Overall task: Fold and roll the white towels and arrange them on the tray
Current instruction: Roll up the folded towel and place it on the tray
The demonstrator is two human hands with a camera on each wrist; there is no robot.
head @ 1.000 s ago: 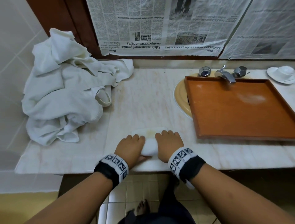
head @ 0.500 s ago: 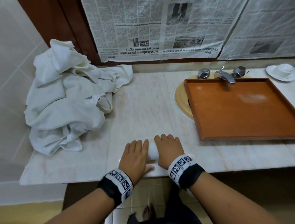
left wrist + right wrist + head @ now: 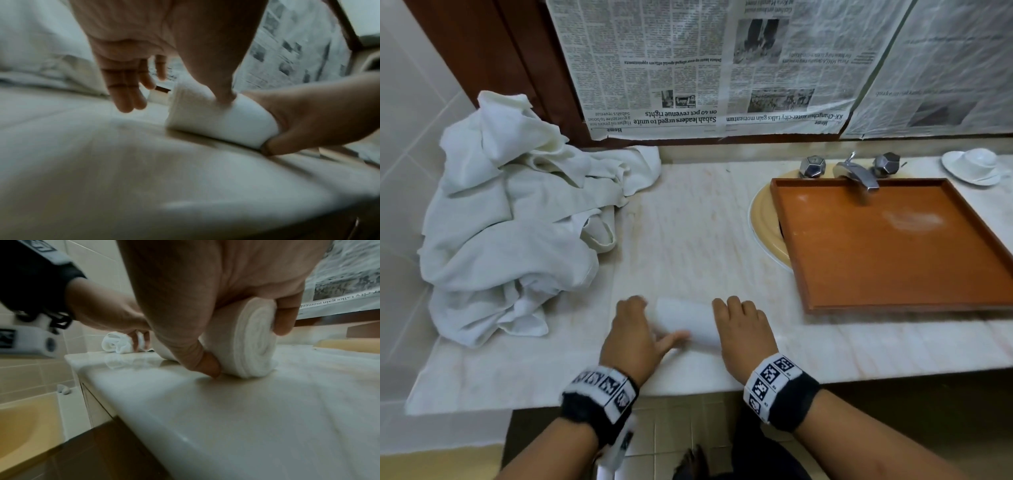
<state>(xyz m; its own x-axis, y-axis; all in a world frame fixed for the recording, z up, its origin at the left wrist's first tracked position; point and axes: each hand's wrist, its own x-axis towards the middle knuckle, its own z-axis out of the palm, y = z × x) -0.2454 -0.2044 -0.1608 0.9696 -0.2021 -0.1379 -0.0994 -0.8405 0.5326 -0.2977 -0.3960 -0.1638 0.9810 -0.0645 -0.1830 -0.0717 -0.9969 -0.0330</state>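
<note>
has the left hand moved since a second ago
Yes. The left hand slid left along the rolled towel, toward the towel pile; more roll now shows between it and the right hand.

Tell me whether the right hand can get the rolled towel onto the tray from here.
Probably yes: the right hand already grips the rolled towel, and the tray sits just to its right, nothing between.

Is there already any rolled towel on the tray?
No, the tray holds nothing; the one roll lies on the counter.

newspaper (image 3: 709, 68), faucet (image 3: 854, 173), cup and saucer (image 3: 974, 164)
</note>
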